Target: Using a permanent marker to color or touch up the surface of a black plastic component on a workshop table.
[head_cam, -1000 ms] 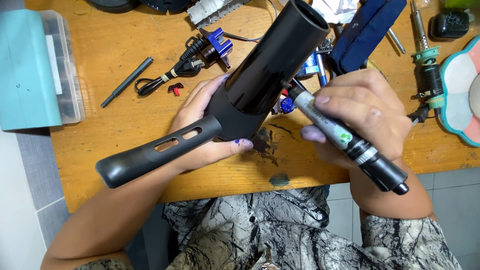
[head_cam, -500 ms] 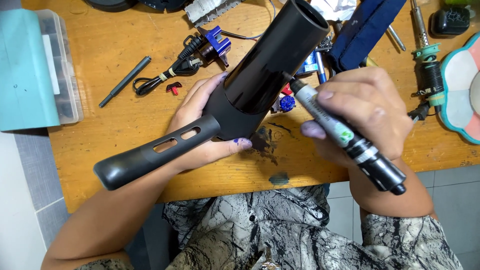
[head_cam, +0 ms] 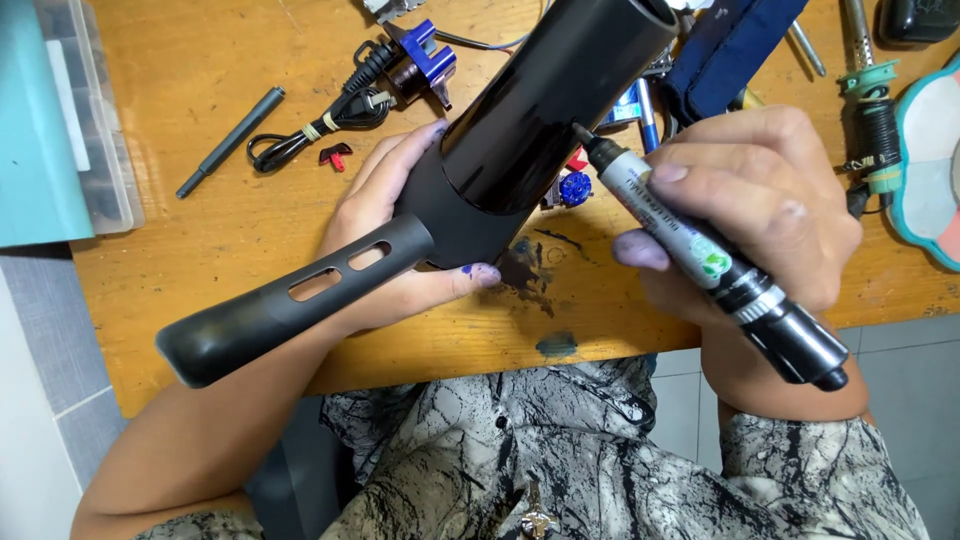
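My left hand [head_cam: 385, 235] cradles a black hair-dryer housing [head_cam: 520, 130] from below, barrel tilted up to the right and its slotted handle [head_cam: 290, 300] pointing down-left. My right hand [head_cam: 745, 205] grips a thick grey-and-black marker pen [head_cam: 700, 255], uncapped, with its black tip touching the glossy barrel near the seam. My fingertips carry purple ink stains. Both hands hover over a wooden workbench [head_cam: 200, 130], which has dark ink smears just under the housing.
A black power cord with a blue part [head_cam: 380, 75] lies behind the housing, a thin black rod [head_cam: 230, 140] to its left. A teal-lidded clear box [head_cam: 60, 120] sits at the left edge. At right are a soldering iron [head_cam: 870, 110], a blue pouch [head_cam: 735, 45] and a flower-shaped tray [head_cam: 930, 150].
The marker tip has moved up against the barrel. The housing and my left hand have stayed nearly in place.
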